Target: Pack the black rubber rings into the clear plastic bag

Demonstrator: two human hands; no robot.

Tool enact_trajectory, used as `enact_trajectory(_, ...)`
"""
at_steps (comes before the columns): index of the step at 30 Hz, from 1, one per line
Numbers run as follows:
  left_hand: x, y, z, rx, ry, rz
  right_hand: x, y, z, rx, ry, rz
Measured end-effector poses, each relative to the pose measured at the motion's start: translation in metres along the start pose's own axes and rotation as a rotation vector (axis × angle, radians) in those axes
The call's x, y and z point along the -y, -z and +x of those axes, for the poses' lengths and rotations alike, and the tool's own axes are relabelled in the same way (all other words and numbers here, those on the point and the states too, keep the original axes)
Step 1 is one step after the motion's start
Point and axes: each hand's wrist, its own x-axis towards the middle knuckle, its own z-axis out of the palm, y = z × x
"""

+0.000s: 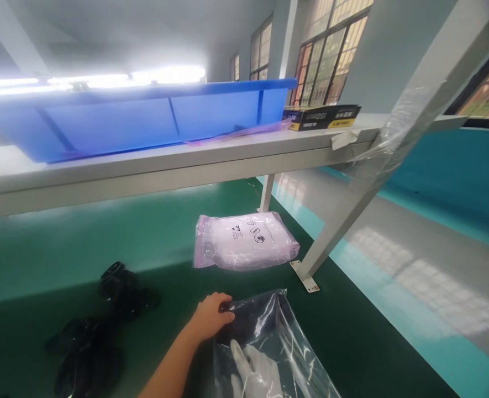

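My left hand (211, 318), bare, is closed on the upper left edge of a clear plastic bag (306, 354), thumb and fingers pinching it. A dark, flat-looking thing (252, 320) shows at the bag's upper end; its kind is unclear. Through the shiny film I see my right hand (258, 370) in a white glove, its fingers apart and pointing up. Whether this hand is inside the bag or beneath it, I cannot tell. Just beyond lies a pinkish, filled plastic packet (248, 241) with black printed symbols, apart from both hands.
Several black objects (87, 342) lie on the green surface (165, 243) to the left. A raised white shelf (153, 174) crosses ahead, bearing a blue bin (145, 121) and a black and yellow box (322, 117). A slanting post (352, 204) stands at the right.
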Motion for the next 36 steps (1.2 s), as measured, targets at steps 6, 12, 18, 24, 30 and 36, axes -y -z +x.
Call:
enact_trajectory(6,0.007,0.000,0.010,0.077,-0.012,-0.014,0.002,-0.009,-0.002,0.004,-0.094,-0.065)
enact_trajectory(12,0.005,-0.006,0.011,0.059,0.015,-0.026,0.005,-0.005,0.003,0.050,-0.124,-0.167)
enact_trajectory(18,0.004,-0.012,0.013,0.015,0.039,-0.037,0.020,0.011,0.021,0.239,-0.215,-0.248)
enact_trajectory(24,0.025,0.003,0.004,-0.016,0.015,-0.156,0.016,0.006,0.011,0.181,-0.173,-0.272)
enact_trajectory(30,0.044,0.014,-0.020,-0.096,0.069,-0.179,0.012,-0.002,0.004,0.027,-0.066,-0.089)
enact_trajectory(36,0.029,0.009,-0.023,-0.019,0.078,-0.165,0.020,-0.011,0.013,0.053,0.026,-0.140)
